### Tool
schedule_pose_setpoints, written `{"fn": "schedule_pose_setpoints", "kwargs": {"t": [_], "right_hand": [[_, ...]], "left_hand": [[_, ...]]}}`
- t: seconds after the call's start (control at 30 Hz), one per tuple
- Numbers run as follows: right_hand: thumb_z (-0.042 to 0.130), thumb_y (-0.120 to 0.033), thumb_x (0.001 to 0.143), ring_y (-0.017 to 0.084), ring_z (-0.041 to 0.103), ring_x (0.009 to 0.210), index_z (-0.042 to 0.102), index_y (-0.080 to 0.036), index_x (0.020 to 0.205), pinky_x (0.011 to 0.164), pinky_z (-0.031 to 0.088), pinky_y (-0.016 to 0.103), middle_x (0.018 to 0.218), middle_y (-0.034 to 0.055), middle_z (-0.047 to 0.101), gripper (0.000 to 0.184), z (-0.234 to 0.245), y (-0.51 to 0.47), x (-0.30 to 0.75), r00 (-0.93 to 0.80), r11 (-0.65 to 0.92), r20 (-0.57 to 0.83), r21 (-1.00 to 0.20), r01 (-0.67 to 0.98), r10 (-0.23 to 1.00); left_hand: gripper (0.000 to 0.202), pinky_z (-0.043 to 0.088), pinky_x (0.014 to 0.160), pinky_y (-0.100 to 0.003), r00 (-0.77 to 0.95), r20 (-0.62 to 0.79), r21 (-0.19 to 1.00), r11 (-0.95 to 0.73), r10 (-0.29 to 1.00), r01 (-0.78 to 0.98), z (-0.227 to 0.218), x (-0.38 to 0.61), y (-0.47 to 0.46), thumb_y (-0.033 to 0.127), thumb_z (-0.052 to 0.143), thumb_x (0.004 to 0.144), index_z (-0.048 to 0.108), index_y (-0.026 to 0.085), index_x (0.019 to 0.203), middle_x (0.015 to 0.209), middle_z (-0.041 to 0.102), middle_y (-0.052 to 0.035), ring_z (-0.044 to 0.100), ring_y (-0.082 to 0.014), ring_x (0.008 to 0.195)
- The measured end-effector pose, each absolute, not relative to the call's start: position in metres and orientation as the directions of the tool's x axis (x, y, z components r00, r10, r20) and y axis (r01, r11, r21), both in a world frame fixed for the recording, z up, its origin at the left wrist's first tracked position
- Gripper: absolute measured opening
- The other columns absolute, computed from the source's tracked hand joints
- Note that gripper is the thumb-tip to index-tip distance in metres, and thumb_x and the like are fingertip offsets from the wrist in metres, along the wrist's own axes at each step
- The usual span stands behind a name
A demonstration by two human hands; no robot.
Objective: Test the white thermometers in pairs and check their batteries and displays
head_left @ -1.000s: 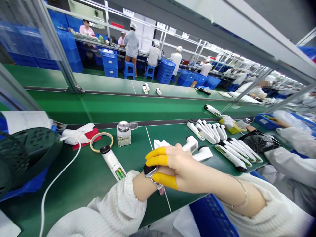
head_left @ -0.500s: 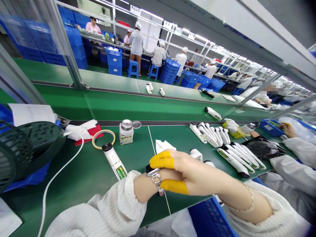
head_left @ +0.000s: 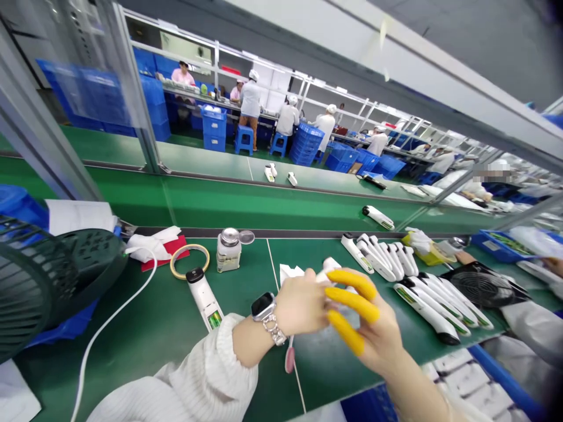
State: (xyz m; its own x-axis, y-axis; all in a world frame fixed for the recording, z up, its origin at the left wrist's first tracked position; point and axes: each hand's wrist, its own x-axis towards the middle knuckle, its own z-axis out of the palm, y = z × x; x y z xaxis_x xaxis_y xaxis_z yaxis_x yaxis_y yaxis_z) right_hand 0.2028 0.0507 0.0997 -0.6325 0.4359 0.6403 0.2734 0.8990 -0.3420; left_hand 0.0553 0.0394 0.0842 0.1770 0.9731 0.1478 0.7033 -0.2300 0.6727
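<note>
My left hand (head_left: 303, 306), with a watch (head_left: 263, 306) and a chain bracelet on its wrist, is over the middle of the bench. Its fingers are blurred and partly hidden behind the other hand. Close by on the right, my right hand (head_left: 373, 319) has its fingers apart, several in yellow finger covers, with nothing visibly gripped. A slim handle with a pink end (head_left: 289, 358) shows below the left wrist; whether it is held or lying there is unclear. Behind the hands are a white handheld device (head_left: 331, 266) and white paper (head_left: 289, 272). Left of them lies another white device (head_left: 204, 299) with its battery bay uncovered.
A metal-topped bottle (head_left: 229, 252), a tape roll (head_left: 190, 261) and a dark fan (head_left: 83, 264) stand left. Rows of white devices (head_left: 433, 305) lie right, near a co-worker's sleeve (head_left: 534, 322). A blue crate (head_left: 369, 404) is below the bench edge.
My right hand has come off the left wrist and watch, moving right with its fingers spread. My left hand now shows beside it. The view has tilted slightly.
</note>
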Motion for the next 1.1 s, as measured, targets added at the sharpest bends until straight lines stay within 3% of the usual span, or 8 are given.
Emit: {"fn": "schedule_pose_setpoints", "kwargs": {"t": [0.1,0.2,0.27,0.4,0.6,0.8,0.93,1.1], "right_hand": [[0.058,-0.016,0.079,0.023,0.060,0.090,0.066,-0.024,0.093,0.076,0.048,0.036,0.093,0.0067,0.065,0.018,0.066,0.069,0.219,-0.488,0.782,0.616,-0.539,0.311,0.619],[0.061,-0.032,0.078,0.024,0.063,0.084,0.067,-0.022,0.096,0.073,0.050,0.035,0.094,0.0078,0.069,0.021,0.038,0.090,0.210,-0.433,0.460,0.317,-0.842,0.282,0.844],[0.060,-0.044,0.077,0.025,0.062,0.094,0.063,-0.024,0.105,0.077,0.050,0.038,0.107,0.0081,0.067,0.035,0.027,0.102,0.195,-0.329,0.203,0.188,-0.979,0.012,0.925],[0.068,-0.047,0.069,0.026,0.061,0.099,0.060,-0.025,0.107,0.085,0.048,0.041,0.108,0.0061,0.066,0.044,0.022,0.116,0.167,-0.286,-0.061,0.074,-0.898,-0.436,0.955],[0.076,-0.031,0.063,0.023,0.065,0.086,0.059,-0.022,0.107,0.078,0.050,0.036,0.095,0.0046,0.070,0.049,0.001,0.118,0.149,-0.298,-0.232,-0.094,-0.850,-0.473,0.950],[0.075,-0.033,0.065,0.021,0.065,0.085,0.061,-0.020,0.101,0.077,0.050,0.033,0.094,0.0042,0.070,0.041,-0.008,0.118,0.150,-0.333,-0.332,-0.171,-0.789,-0.518,0.927],[0.077,-0.031,0.064,0.020,0.066,0.078,0.061,-0.020,0.096,0.071,0.051,0.031,0.085,0.0032,0.071,0.037,-0.005,0.118,0.153,-0.323,-0.381,-0.236,-0.765,-0.519,0.916],[0.076,-0.032,0.065,0.017,0.064,0.069,0.060,-0.017,0.093,0.060,0.049,0.026,0.079,0.0043,0.070,0.036,-0.004,0.117,0.154,-0.303,-0.442,-0.327,-0.740,-0.506,0.895]], "left_hand": [[0.027,0.046,0.058,-0.033,0.087,0.201,0.501,-0.179,0.976,0.847,0.088,0.048,0.047,0.038,0.039,0.084,0.056,0.022,0.097,0.091,0.050,-0.0066,0.056,-0.0200,0.069],[0.028,0.045,0.062,-0.033,-0.113,0.309,0.631,-0.114,0.944,0.768,0.088,0.043,0.053,0.039,0.035,0.086,0.053,0.021,0.096,0.100,0.046,-0.0072,0.056,-0.0190,0.072],[0.026,0.045,0.070,-0.032,-0.163,0.360,0.776,-0.198,0.918,0.599,0.084,0.044,0.056,0.040,0.037,0.087,0.053,0.021,0.094,0.101,0.046,-0.0064,0.056,-0.0182,0.078],[0.021,0.042,0.081,-0.031,-0.106,0.291,0.941,-0.264,0.951,0.210,0.059,0.051,0.060,0.037,0.043,0.085,0.057,0.021,0.089,0.092,0.048,-0.0042,0.053,-0.0187,0.087],[0.025,0.041,0.087,-0.033,-0.173,0.120,0.991,-0.107,0.978,0.082,0.002,0.061,0.064,0.035,0.049,0.083,0.059,0.018,0.099,0.095,0.051,-0.0067,0.052,-0.0209,0.092],[0.033,0.040,0.089,-0.036,-0.185,0.142,0.984,-0.119,0.972,0.134,-0.006,0.057,0.063,0.040,0.036,0.089,0.058,0.019,0.103,0.098,0.054,-0.0085,0.053,-0.0214,0.096],[0.042,0.036,0.098,-0.040,-0.256,0.113,0.994,-0.112,0.960,0.021,-0.007,0.053,0.063,0.038,0.044,0.086,0.042,0.021,0.124,0.122,0.052,-0.0113,0.049,-0.0236,0.111],[0.085,0.043,0.092,-0.039,-0.402,-0.057,0.968,-0.049,0.914,-0.247,-0.007,0.057,0.069,0.031,0.065,0.070,0.015,0.024,0.139,0.124,0.052,-0.0116,0.055,-0.0241,0.107]]}}
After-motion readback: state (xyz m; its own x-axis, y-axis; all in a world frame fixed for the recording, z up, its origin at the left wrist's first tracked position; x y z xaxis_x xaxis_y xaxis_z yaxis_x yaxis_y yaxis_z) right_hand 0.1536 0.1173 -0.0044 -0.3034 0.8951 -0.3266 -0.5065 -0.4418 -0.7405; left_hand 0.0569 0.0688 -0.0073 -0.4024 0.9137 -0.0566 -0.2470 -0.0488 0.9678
